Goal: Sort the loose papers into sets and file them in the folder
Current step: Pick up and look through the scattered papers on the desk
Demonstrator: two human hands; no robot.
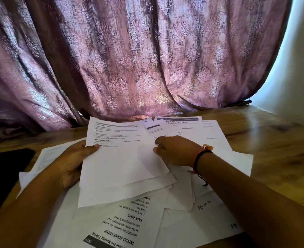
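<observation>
Loose papers (pixel 210 217) lie spread across the table (pixel 272 140) nearest me. Above them the left hand (pixel 74 163) grips a thin stack (pixel 119 158), thumb on top; the right hand (pixel 176 151) curls at its edge, pinching or not I cannot tell. Best read each heading before matching further sheets (pixel 183 126).

A stack (pixel 122 158) of white printed sheets, fanned at its near corners, was held tilted in the left hand (pixel 72 163), thumb on the top sheet. Loose papers (pixel 237 161) lay overlapping beneath and around it: a far sheet (pixel 181 125) headed "Bed Sheets", a near sheet (pixel 128 228) reading "INITIAL SCENE SETUP", upside down to the viewer, and a marked sheet (pixel 204 205) bearing handwriting.
</observation>
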